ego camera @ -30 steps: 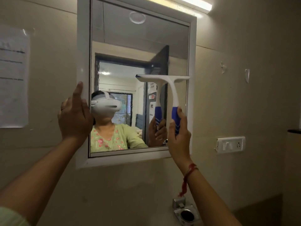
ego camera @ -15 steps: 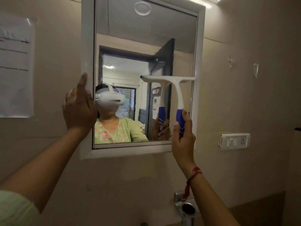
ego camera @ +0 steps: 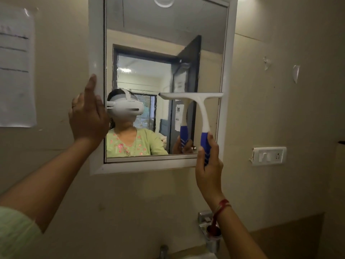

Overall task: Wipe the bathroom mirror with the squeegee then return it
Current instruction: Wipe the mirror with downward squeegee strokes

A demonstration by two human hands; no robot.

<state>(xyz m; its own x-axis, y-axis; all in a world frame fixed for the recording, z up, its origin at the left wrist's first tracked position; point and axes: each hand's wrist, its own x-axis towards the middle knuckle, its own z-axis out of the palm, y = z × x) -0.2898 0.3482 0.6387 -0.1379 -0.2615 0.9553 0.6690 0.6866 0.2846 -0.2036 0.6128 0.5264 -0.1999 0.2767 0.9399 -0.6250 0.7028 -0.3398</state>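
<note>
A white-framed mirror (ego camera: 97, 53) hangs on the beige wall. My right hand (ego camera: 208, 165) grips the blue handle of a white squeegee (ego camera: 202, 107). Its blade lies level against the right half of the glass, about two thirds of the way down, and its right tip reaches the frame. My left hand (ego camera: 87, 116) rests flat on the frame's left side, thumb up, fingers overlapping the edge of the glass. The mirror reflects a person in a green top and the squeegee.
A paper sheet (ego camera: 15, 68) is stuck to the wall at the left. A white switch plate (ego camera: 268, 156) sits right of the mirror. Below my right wrist a metal holder (ego camera: 211, 232) juts from the wall, with a tap (ego camera: 164, 249) at the bottom edge.
The squeegee blade has slid down the right half of the mirror with my right hand. My left hand has stayed on the frame. The view has tilted down a little.
</note>
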